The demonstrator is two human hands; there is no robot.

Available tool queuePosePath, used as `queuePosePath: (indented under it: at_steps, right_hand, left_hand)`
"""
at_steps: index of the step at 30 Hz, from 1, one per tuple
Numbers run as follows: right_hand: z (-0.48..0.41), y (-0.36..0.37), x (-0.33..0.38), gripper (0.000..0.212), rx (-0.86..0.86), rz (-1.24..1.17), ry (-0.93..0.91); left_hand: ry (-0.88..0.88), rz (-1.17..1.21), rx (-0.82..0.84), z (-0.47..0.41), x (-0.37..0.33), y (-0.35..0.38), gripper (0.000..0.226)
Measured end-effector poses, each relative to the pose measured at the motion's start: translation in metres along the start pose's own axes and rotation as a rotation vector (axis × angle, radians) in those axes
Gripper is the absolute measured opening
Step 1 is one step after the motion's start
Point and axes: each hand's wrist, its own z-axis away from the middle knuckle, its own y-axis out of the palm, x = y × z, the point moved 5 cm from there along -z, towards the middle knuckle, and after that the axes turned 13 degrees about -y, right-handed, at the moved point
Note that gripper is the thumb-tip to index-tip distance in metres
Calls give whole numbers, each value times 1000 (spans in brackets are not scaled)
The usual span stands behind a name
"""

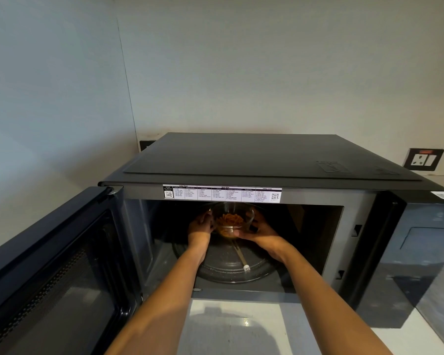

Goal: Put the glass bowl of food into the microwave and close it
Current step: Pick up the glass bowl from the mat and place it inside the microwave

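Head view: our left hand (200, 224) and right hand (260, 230) grip the glass bowl (232, 220) from both sides inside the microwave (267, 160), keeping food level.

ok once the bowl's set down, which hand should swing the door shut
Left, probably. The door hangs open on the left side, hinged there, next to the left hand. The right hand would have to cross over. Both now hold the bowl inside the microwave.
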Motion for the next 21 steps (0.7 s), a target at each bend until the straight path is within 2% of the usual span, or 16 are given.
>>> queuePosePath:
  at_steps: [2, 6, 14, 17, 21]
  right_hand:
    - [0, 0, 0, 79, 2, 5, -1]
    - [-1, 1, 1, 79, -1, -2, -6]
    - [-1, 1, 1, 70, 1, -28, -7]
    - [0, 2, 1, 76, -2, -23, -7]
    - [3, 2, -1, 84, -5, -19, 2]
  left_hand:
    - [-1, -7, -9, 0, 0, 0, 25]
    - [20, 8, -23, 1, -1, -2, 34]
    - [22, 5, -32, 2, -1, -2, 34]
    - [14, 16, -30, 3, -1, -2, 24]
    - [17, 9, -50, 8, 1, -4, 31]
